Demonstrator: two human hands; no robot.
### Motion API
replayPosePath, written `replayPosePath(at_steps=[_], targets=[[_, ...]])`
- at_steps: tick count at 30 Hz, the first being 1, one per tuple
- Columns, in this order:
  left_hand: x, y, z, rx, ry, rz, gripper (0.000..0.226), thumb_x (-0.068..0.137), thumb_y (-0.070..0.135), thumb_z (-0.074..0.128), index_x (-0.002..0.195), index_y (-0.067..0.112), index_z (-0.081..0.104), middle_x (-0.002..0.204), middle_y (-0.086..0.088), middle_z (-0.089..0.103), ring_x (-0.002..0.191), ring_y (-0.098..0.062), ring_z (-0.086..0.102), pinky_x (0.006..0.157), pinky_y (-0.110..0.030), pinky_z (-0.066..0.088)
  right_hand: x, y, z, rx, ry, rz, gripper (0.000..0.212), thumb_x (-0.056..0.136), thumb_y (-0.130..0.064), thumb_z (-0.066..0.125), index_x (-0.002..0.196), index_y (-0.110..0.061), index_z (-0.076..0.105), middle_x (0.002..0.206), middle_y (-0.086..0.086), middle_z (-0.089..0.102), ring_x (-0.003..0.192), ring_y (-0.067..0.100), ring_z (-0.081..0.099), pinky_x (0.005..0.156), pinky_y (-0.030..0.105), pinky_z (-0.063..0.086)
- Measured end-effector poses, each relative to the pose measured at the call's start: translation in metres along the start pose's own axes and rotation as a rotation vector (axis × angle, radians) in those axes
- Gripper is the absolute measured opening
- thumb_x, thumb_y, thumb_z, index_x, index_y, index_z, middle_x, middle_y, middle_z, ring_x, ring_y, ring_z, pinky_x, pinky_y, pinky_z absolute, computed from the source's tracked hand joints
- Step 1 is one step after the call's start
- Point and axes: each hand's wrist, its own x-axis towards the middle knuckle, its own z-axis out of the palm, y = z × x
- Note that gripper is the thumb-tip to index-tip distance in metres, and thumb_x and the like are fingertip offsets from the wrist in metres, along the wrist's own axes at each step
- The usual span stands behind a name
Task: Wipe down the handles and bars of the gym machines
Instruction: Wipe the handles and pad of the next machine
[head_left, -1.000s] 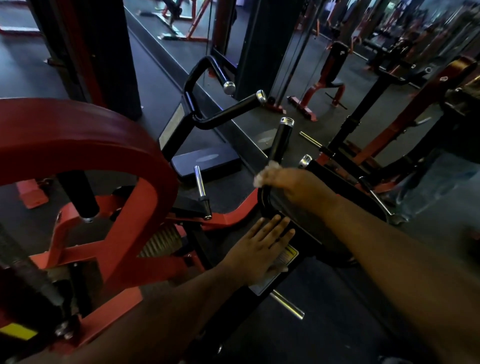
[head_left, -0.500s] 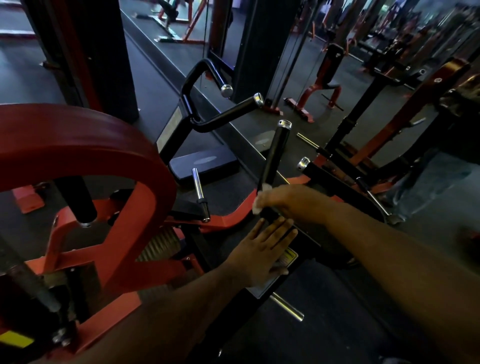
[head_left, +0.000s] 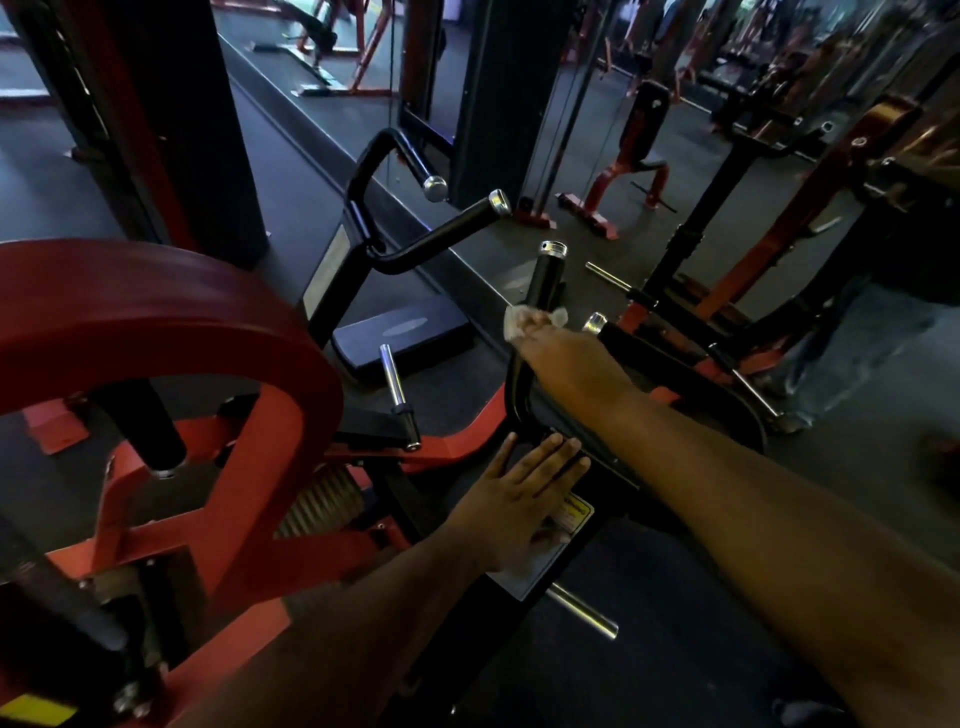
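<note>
head cam | looks fwd+down | close over machine handle (head_left: 540, 291) | gym floor behind

Right hand (head_left: 566, 358) on handle (head_left: 543, 291) — left hand (head_left: 524, 488) below, on plate (head_left: 530, 569).

Open floor (head_left: 467, 270) left of the upright handle (head_left: 545, 283); chrome-capped bar (head_left: 623, 338) crowds its right.

The black handle bar (head_left: 545, 283) stood nearly upright, leaning slightly right, its chrome end cap (head_left: 553, 248) on top. A crumpled white cloth (head_left: 519, 321) was wrapped around its middle, the bar curving down below it.
</note>
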Motion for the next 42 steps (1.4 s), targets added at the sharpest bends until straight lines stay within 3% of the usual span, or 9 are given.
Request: replayPosePath(at_steps=[5,9,12,16,23,28,34,37,42], targets=[[0.0,-0.007,0.001,0.013,0.023,0.042,0.082,0.103,0.065,0.04,0.166,0.02,0.011,0.174,-0.002,0.001,0.16,-0.021,-0.001,0.12,-0.063,0.022,-0.029,0.015,-0.005,0.251,-0.215,-0.358,0.053,0.1,-0.001,0.048,0.15,-0.016,0.048,0.157,0.008,0.045,0.139,0.024,0.05,0.109,0.042,0.047],[0.0,-0.004,-0.001,0.004,0.049,0.031,0.084,0.102,0.062,0.045,0.166,0.019,0.011,0.174,-0.004,0.002,0.16,-0.023,0.002,0.12,-0.063,0.024,0.016,0.037,-0.023,0.231,0.097,-0.071,0.047,0.096,-0.006,0.04,0.139,-0.009,0.057,0.146,0.016,0.055,0.132,0.033,0.055,0.108,0.045,0.047],[0.0,-0.002,-0.001,0.0,0.06,0.017,0.084,0.102,0.062,0.046,0.165,0.018,0.013,0.173,-0.004,0.003,0.16,-0.023,0.003,0.12,-0.062,0.024,0.045,0.038,-0.028,0.068,0.065,0.151,0.046,0.097,-0.007,0.032,0.138,-0.005,0.055,0.136,0.02,0.059,0.113,0.039,0.063,0.089,0.047,0.057],[0.0,-0.003,0.0,0.001,0.079,0.031,0.084,0.102,0.061,0.05,0.165,0.017,0.017,0.173,-0.004,0.007,0.16,-0.023,0.007,0.12,-0.061,0.025,0.023,0.014,-0.016,-0.183,0.039,0.006,0.036,0.088,-0.016,0.056,0.121,-0.015,0.07,0.107,0.003,0.073,0.085,0.019,0.071,0.066,0.028,0.055],[-0.008,-0.001,0.003,0.028,0.027,0.04,0.085,0.102,0.064,0.044,0.165,0.015,0.014,0.173,-0.009,0.003,0.16,-0.027,0.003,0.121,-0.06,0.026,-0.035,0.0,0.011,0.24,0.035,-0.124,0.05,0.095,0.0,0.037,0.133,-0.014,0.067,0.132,0.011,0.068,0.118,0.028,0.066,0.093,0.033,0.053],[-0.021,-0.001,0.007,0.049,-0.02,0.038,0.087,0.102,0.066,0.042,0.165,0.016,0.011,0.173,-0.011,0.001,0.16,-0.027,0.001,0.122,-0.06,0.024,-0.083,0.0,0.021,0.858,-0.191,-0.067,0.032,0.104,-0.023,0.056,0.134,-0.025,0.066,0.142,-0.01,0.058,0.123,-0.013,0.052,0.112,0.02,0.04],[-0.019,0.005,0.001,0.04,-0.01,0.003,0.089,0.101,0.067,0.041,0.166,0.017,0.006,0.173,-0.008,-0.003,0.16,-0.024,-0.001,0.125,-0.058,0.019,-0.054,0.017,0.012,0.712,-0.224,-0.132,0.037,0.102,-0.016,0.049,0.136,-0.022,0.064,0.141,0.003,0.062,0.132,0.019,0.055,0.113,0.04,0.043],[-0.015,0.006,-0.002,0.042,-0.005,0.001,0.089,0.101,0.066,0.043,0.166,0.016,0.009,0.173,-0.008,-0.001,0.16,-0.024,0.001,0.125,-0.059,0.018,-0.03,0.015,0.011,0.603,-0.068,-0.117,0.049,0.101,-0.003,0.05,0.147,-0.02,0.051,0.157,0.004,0.045,0.149,0.019,0.033,0.123,0.033,0.026],[-0.018,0.003,-0.005,0.079,-0.026,-0.018,0.087,0.102,0.068,0.038,0.166,0.016,0.01,0.173,-0.006,0.0,0.16,-0.024,0.0,0.126,-0.059,0.013,-0.04,0.0,0.018,0.6,-0.213,-0.262,0.045,0.104,-0.007,0.046,0.149,-0.008,0.047,0.159,0.008,0.04,0.15,0.016,0.028,0.124,0.041,0.026]])
